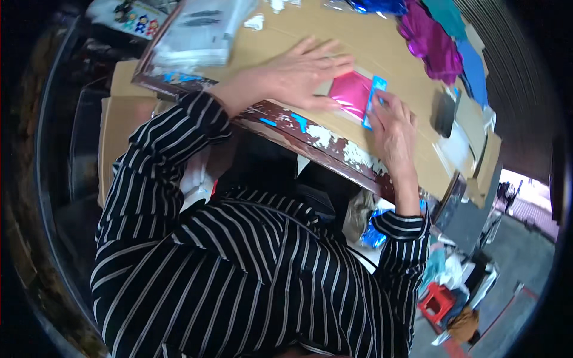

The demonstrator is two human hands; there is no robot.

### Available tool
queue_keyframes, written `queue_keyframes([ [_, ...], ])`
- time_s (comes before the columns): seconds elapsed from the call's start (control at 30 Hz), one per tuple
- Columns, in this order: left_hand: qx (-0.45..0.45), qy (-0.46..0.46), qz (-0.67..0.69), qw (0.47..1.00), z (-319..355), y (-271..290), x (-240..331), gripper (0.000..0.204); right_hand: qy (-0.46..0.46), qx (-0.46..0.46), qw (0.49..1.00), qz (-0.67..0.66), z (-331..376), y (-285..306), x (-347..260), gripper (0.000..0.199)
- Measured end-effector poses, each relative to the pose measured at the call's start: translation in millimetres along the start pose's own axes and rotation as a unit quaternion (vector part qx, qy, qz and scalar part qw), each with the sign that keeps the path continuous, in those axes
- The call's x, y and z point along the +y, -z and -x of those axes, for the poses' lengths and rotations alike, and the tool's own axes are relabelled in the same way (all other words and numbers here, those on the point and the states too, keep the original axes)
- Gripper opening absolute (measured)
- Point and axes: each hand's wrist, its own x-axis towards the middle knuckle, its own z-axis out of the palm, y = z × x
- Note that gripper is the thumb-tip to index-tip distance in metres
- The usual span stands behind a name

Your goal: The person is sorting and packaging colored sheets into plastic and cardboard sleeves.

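A flat packet with a shiny pink sheet (351, 95) inside lies on the cardboard-covered table (382, 51). A bright blue strip (375, 102) runs along its right edge. My left hand (307, 73) is open, palm down with the fingers spread, at the left side of the packet. Its thumb lies by the lower left corner and its fingertips by the upper left one. My right hand (394, 122) has its fingers bent and closed on the blue strip. The exact grip of those fingertips is partly hidden by the hand.
A stack of clear plastic bags (197, 36) lies at the far left. Shiny purple material (433, 51) and a dark, blurred object (444, 112) are on the right. The worn table edge (322, 140) is close to me. A red plastic stool (437, 303) stands on the floor at lower right.
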Motion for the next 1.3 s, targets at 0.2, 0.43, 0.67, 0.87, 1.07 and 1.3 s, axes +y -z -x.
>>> queue_keyframes([
  [0.2, 0.068, 0.084, 0.180, 0.978, 41, 34, -31, 0.049, 0.013, 0.003, 0.998, -0.059, -11, -5, 2, 0.025],
  [0.43, 0.096, 0.198, -0.042, 0.975, 47, 68, -125, 0.026, 0.008, -0.025, 0.995, -0.093, -18, -7, 7, 0.023],
  [0.67, 0.026, 0.215, -0.011, 0.976, 41, 60, -115, 0.020, 0.019, -0.023, 0.994, -0.102, -20, -14, 10, 0.022],
  [0.87, -0.014, 0.049, 0.213, 0.976, 13, 58, -40, 0.015, -0.004, -0.026, 0.995, -0.093, -16, -9, 8, 0.020],
  [1.07, -0.035, -0.035, 0.199, 0.979, -5, 29, -22, 0.014, 0.003, -0.019, 0.996, -0.090, -14, -10, 11, 0.020],
  [1.3, 0.005, 0.103, 0.306, 0.946, -6, 18, 7, 0.025, 0.011, -0.025, 0.996, -0.082, -15, -8, 10, 0.021],
])
